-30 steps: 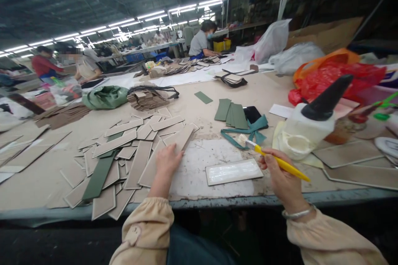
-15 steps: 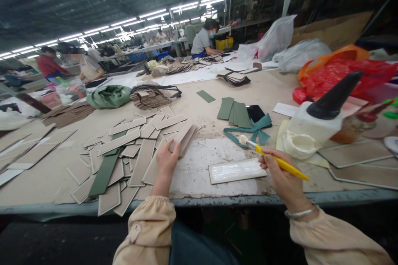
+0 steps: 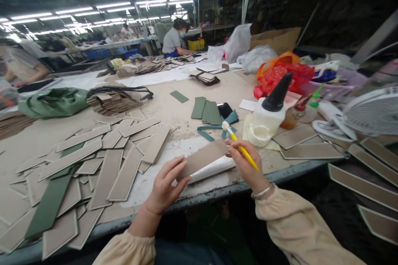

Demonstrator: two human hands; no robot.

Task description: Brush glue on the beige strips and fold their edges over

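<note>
The left hand (image 3: 169, 180) grips one end of a plain brown strip (image 3: 205, 155), while the right hand (image 3: 247, 163) grasps a yellow brush (image 3: 245, 155) and has its fingertips at the strip's other end. The strip is tilted over a single white-coated strip (image 3: 216, 169) near the front edge of the bench (image 3: 149, 192). If the two ends come down unevenly, the strip could land crooked on the coated one; the coating looks wet, so fingertips that stray onto it could smear it. Holding the brush and the strip together may loosen the right hand's grip, and the bristles, close to the teal ribbon (image 3: 205, 132), might mark it. Counted: one brush, one ribbon, one white bottle (image 3: 267, 120) with a black nozzle, one fan (image 3: 373, 112), one green card (image 3: 179, 96) alone and about three more green cards (image 3: 211, 112) overlapping. Two brown panels (image 3: 311, 151) lie right of the bottle, four more at the lower right; the left-hand pile (image 3: 105, 178) overlaps too much to count.
</note>
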